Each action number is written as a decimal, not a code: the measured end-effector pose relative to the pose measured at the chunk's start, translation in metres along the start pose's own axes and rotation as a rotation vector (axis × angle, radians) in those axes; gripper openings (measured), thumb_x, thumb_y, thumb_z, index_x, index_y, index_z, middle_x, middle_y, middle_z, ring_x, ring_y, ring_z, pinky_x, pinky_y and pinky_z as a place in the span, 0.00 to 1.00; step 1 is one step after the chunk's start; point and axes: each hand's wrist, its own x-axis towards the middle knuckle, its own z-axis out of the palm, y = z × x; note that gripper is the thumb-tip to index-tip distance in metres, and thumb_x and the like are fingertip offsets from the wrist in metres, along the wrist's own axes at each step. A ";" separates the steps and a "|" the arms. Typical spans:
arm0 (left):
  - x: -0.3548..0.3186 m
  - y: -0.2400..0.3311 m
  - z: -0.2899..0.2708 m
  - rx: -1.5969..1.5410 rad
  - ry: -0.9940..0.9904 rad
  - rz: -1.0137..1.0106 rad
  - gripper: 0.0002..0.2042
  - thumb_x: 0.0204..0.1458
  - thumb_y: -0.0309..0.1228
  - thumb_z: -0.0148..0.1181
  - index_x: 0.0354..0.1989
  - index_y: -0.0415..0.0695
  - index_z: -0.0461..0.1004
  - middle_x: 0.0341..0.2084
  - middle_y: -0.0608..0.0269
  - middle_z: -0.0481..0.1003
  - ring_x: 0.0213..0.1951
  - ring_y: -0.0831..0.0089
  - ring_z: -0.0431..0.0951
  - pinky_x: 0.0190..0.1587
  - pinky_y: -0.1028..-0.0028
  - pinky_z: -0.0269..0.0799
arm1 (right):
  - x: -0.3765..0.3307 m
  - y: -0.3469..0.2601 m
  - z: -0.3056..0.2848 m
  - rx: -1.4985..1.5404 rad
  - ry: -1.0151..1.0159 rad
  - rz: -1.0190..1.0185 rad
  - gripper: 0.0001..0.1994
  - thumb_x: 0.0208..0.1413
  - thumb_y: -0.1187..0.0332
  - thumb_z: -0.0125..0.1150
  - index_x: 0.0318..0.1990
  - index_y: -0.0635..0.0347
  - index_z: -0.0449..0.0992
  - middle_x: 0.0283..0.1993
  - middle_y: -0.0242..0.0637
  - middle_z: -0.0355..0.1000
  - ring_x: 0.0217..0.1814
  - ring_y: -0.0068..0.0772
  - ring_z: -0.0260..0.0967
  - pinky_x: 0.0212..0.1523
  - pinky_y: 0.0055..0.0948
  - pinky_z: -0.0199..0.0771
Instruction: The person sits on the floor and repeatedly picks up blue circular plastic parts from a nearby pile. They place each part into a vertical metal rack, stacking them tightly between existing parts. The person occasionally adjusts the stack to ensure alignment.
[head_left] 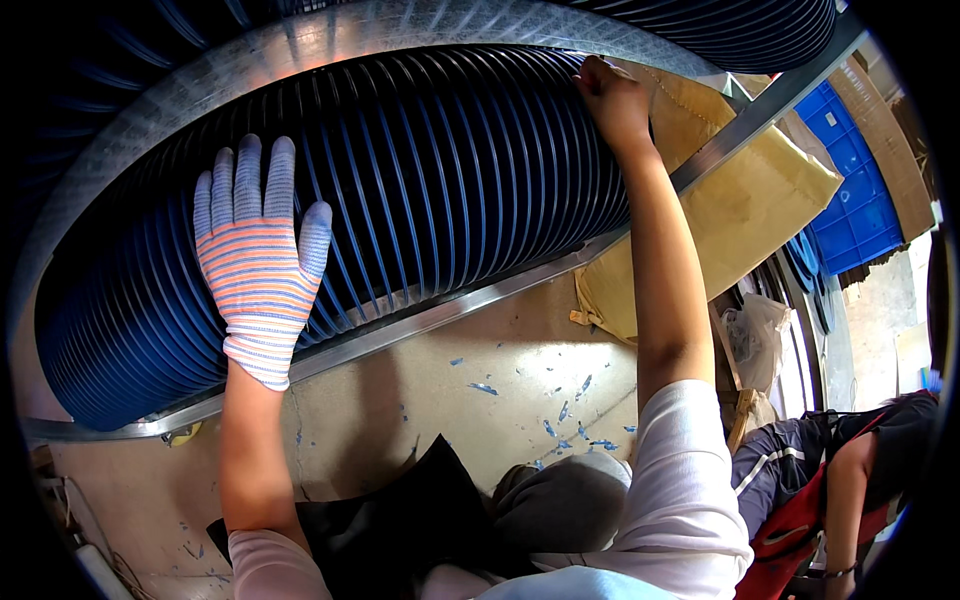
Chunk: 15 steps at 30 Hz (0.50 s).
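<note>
A long, dark blue-black ribbed cylinder (430,185), like a row of thin rings or a ribbed hose, lies across the view from lower left to upper right. My left hand (256,262), in a white glove with orange and blue stripes, rests flat on its left part with fingers stretched out. At its far right end is my right hand (614,102), bare, with the fingers curled in. Whatever those fingers hold, if anything, is hidden.
A metal rail (440,315) runs along the near side; a broad metal band (330,40) curves behind. Tan wrapped packages (735,225) and a blue crate (860,190) stand at right. Blue scraps (483,388) litter the floor. Another person's arm (850,490) shows at lower right.
</note>
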 end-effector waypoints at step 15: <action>0.001 0.001 -0.002 -0.013 0.010 0.004 0.27 0.58 0.44 0.50 0.64 0.43 0.65 0.63 0.45 0.63 0.65 0.46 0.60 0.69 0.52 0.49 | -0.012 0.000 -0.007 0.110 0.059 -0.081 0.13 0.50 0.71 0.65 0.44 0.54 0.74 0.32 0.40 0.74 0.37 0.42 0.73 0.39 0.37 0.73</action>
